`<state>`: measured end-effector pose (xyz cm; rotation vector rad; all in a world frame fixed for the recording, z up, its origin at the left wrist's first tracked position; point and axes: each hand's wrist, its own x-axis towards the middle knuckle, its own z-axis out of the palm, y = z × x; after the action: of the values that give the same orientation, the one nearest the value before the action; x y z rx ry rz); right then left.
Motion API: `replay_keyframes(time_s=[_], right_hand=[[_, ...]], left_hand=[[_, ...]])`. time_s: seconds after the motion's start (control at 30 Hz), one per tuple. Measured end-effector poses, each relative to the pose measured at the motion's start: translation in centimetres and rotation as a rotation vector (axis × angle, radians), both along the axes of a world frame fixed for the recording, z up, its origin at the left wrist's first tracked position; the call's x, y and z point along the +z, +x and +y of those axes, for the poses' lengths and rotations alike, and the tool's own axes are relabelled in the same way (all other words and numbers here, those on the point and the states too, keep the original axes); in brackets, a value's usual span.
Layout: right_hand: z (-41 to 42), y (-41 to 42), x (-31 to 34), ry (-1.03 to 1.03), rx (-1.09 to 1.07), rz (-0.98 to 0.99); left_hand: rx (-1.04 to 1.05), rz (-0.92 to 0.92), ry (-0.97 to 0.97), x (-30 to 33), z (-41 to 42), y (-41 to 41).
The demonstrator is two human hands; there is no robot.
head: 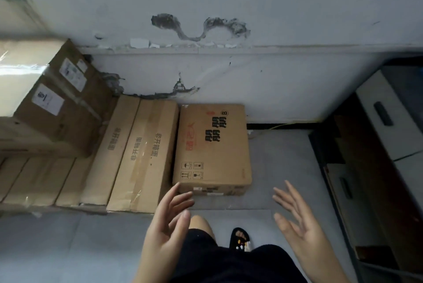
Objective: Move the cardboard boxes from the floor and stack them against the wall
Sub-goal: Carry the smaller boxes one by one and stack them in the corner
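A person's left hand and right hand hover empty, fingers spread, above a printed cardboard box lying against a scuffed wall beside other boxes.

Printed box: left blocked by long box; right floor free.

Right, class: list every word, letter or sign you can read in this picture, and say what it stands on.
"朋朋朋" and a circled "B": top of the flat box by the wall.
Handling symbols: same box, near corner.
"非开箱面": long taped box beside it.
White labels on the stacked box: too blurred to read.
Red print on the flat box: unreadable.
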<state>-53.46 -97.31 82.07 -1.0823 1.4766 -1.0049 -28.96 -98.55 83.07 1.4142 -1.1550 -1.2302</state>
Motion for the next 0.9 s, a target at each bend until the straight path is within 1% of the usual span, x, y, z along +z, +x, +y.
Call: replay_keyframes(time_s=[0.1, 0.3, 0.37, 0.5, 0.67, 0.77, 0.9], right_hand=[[1.3, 2.8, 0.5, -0.030, -0.126, 0.009], [6.1, 11.2, 0.2, -0.093, -0.578, -0.017], [8.2, 14.8, -0.2, -0.107, -0.700, 0.010], [12.8, 20.6, -0.1, -0.059, -0.962, 0.040], [18.9, 27.1, 0.8, 0.017, -1.350, 0.099], [22.6, 30.8, 1.4, 0.027, -1.550, 0.133], [27.7, 36.1, 2.1, 0.014, -1.792, 0.185]], left_hand=[[-0.130, 0.028, -0.005, 0.1, -1.8, 1.4], [-0.491, 0.048, -0.030, 0.3, -5.6, 6.1], [-0.622, 0.048, -0.028, 0.1, -6.0, 7.3], [-0.862, 0.082, -0.007, -0.1, -5.8, 8.4], [-1.190, 0.118, -0.020, 0.0, -3.3, 8.6], [-1.369, 0.110, -0.084, 0.1, -0.9, 8.2], [-1.537, 0.138, -0.123, 0.9, 3.8, 8.6]])
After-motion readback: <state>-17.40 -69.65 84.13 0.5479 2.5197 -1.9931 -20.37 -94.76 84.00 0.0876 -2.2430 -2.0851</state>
